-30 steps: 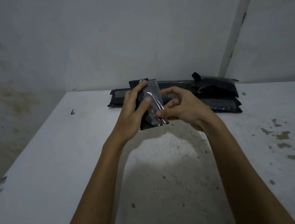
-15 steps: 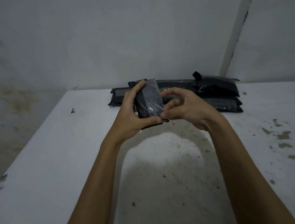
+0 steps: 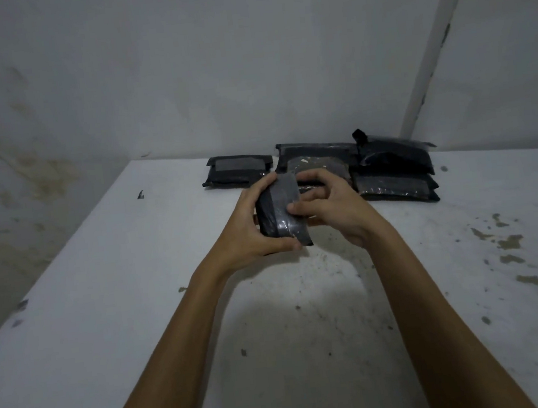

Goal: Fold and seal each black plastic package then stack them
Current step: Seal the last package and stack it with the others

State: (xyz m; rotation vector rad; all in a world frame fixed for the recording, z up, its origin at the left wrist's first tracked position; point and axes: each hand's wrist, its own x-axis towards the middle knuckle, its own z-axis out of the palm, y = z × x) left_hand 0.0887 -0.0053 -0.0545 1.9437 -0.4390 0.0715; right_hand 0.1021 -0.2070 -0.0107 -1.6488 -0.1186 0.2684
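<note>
Left hand [image 3: 247, 229], right hand [image 3: 332, 208] grip glossy folded black package [image 3: 281, 217].

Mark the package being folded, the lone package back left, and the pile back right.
Held package [image 3: 280, 216], head view, its glossy front face.
Lone package [image 3: 237, 174], head view, its top face.
Pile of packages [image 3: 395, 177], head view, its front side.

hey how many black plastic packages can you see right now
At least 4: one held in both hands, one lying alone at the table's back left, and two or more piled at the back right; others may be hidden.
</note>
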